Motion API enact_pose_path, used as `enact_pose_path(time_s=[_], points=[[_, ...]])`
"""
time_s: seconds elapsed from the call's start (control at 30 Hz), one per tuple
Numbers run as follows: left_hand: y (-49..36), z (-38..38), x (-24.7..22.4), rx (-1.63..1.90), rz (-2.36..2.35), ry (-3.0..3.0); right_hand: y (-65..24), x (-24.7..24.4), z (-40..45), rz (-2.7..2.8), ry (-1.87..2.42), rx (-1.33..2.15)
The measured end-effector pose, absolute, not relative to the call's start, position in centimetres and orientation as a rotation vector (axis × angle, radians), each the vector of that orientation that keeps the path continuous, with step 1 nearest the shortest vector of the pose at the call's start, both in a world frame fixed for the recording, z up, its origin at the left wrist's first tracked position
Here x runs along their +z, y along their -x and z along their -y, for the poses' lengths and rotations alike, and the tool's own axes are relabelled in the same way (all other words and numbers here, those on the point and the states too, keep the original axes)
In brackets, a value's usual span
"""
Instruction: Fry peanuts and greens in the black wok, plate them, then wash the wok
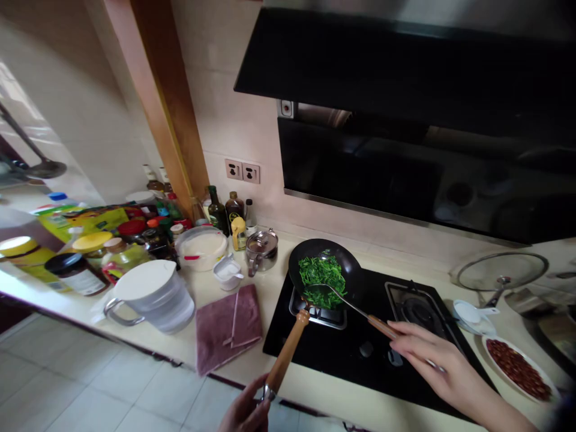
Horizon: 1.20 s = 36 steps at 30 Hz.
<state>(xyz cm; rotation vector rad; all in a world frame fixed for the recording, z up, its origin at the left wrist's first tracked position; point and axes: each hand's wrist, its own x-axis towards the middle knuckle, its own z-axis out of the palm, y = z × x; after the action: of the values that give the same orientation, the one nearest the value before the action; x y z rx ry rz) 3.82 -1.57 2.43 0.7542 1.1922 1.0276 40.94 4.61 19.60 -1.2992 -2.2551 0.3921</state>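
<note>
A black wok (355,270) is over the left burner of the gas stove, with chopped green leafy vegetables (321,270) inside. Its wooden handle (287,348) points toward me, and my left hand (247,408) is closed around the near end. My right hand (432,360) grips the wooden handle of a metal spatula (346,304). The spatula's head lies among the greens at the wok's near side, partly hidden by them.
Left of the stove are a folded mauve cloth (216,336), a water pitcher (153,300), a glass pot (262,252) and several bottles and jars. A plate of reddish-brown nuts (517,369) and a glass lid (499,270) are at right. The black range hood (405,156) overhangs the back.
</note>
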Motion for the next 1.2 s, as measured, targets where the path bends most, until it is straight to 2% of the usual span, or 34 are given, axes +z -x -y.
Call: enact_pose_path(time_s=[0.1, 0.3, 0.57, 0.87, 1.07, 1.2], points=[[-3.7, 1.5, 2.4, 0.987, -1.183, -0.796, -40.2, 20.5, -5.3, 2.389, 1.285, 0.312], [-3.2, 1.3, 2.4, 0.965, -1.152, -0.854, -37.1, 17.2, -11.0, 2.202, 1.298, 0.17], [-1.5, 0.3, 3.1, 0.822, -1.053, -0.934, -36.1, 21.9, -4.5, 2.374, 1.374, 0.24], [-0.3, -1.0, 2.7, 0.606, -0.968, -1.173, -31.1, 16.5, -7.2, 2.166, 1.384, -0.019], [0.0, -1.4, 2.4, 0.568, -0.942, -1.189, -29.9, 17.9, -2.1, 2.292, 1.452, -0.069], [-0.2, -0.9, 2.5, 0.583, -0.954, -1.147, -29.8, 17.9, -2.9, 2.238, 1.425, -0.068]])
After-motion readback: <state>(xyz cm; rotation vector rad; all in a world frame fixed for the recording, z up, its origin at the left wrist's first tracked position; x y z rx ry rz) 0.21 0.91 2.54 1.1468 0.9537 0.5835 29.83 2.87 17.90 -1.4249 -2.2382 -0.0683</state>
